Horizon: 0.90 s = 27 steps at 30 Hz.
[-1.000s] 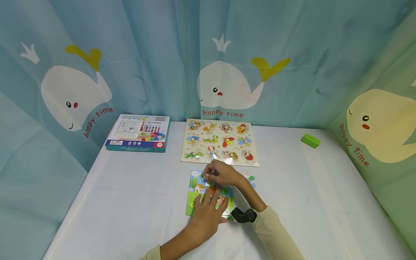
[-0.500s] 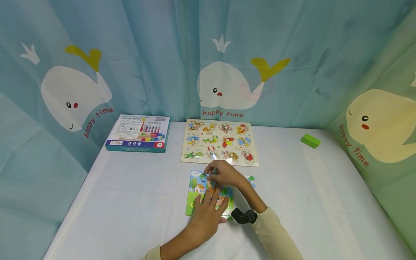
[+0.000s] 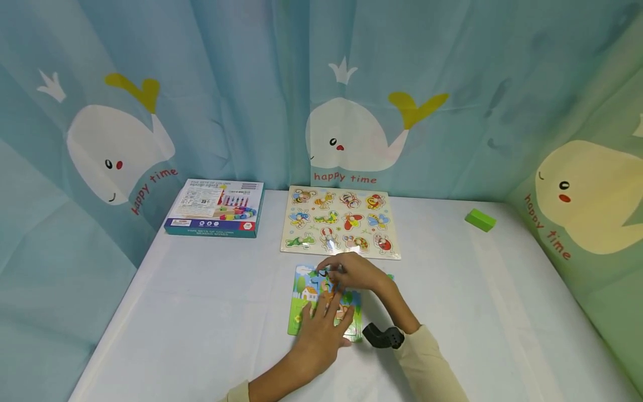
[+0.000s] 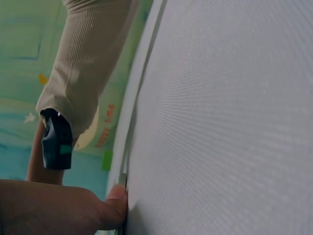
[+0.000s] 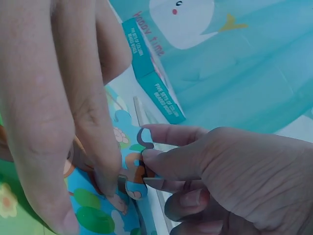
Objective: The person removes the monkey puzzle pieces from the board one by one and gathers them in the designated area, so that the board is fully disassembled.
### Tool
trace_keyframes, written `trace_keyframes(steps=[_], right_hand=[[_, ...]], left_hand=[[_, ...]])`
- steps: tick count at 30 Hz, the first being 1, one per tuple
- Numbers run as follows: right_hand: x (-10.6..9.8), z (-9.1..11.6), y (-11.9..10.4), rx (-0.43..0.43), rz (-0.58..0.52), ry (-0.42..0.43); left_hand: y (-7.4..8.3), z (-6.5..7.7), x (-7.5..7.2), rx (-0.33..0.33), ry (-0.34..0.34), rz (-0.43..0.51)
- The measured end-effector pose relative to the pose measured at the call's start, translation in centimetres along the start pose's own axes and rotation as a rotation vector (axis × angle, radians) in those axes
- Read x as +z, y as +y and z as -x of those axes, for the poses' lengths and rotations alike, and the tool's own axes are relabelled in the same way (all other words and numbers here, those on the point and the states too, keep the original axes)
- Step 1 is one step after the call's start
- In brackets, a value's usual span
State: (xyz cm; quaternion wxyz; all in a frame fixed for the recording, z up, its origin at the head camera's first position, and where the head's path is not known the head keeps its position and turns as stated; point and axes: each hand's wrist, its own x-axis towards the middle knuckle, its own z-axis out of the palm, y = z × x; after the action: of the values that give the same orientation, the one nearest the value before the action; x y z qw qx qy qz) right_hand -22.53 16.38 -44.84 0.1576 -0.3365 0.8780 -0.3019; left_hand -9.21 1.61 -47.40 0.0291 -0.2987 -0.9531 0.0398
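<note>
At the lower middle of the head view, the right hand (image 3: 355, 271) has thumb and forefinger clamped on the edge of a piece (image 5: 133, 164), which sits at the puzzle's top edge. A pinch by the edge could let it twist, leaving a knob to ride over its neighbour; whether it lies flush I cannot tell. The left hand (image 3: 321, 338) rests on the puzzle (image 3: 307, 291), fingers apart – one very near the piece in the right wrist view, so it could get in the way. Too light a press there, and a sideways push might slide the puzzle or lift other pieces. Just above the right knuckles, the insect board (image 3: 389, 230) could be nudged by a careless reach. The box (image 3: 216, 209), left, and green block (image 3: 480, 220), far right, seem safely distant.
</note>
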Motion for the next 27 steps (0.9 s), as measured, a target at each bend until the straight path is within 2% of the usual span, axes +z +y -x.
trace_keyframes(steps=[7, 14, 21, 27], right_hand=[[-0.19, 0.28, 0.11, 0.041, -0.076, 0.028], [-0.12, 0.62, 0.29, 0.033, -0.022, 0.06], [-0.24, 0.86, 0.03, 0.002, -0.031, 0.051], [-0.45, 0.99, 0.14, -0.021, -0.025, 0.135]], left_hand=[[-0.03, -0.08, 0.05, -0.012, -0.014, 0.005], [0.07, 0.09, 0.25, -0.008, 0.012, 0.001], [-0.04, 0.2, 0.03, -0.004, 0.005, 0.002], [0.08, 0.16, -0.03, -0.002, 0.026, -0.001]])
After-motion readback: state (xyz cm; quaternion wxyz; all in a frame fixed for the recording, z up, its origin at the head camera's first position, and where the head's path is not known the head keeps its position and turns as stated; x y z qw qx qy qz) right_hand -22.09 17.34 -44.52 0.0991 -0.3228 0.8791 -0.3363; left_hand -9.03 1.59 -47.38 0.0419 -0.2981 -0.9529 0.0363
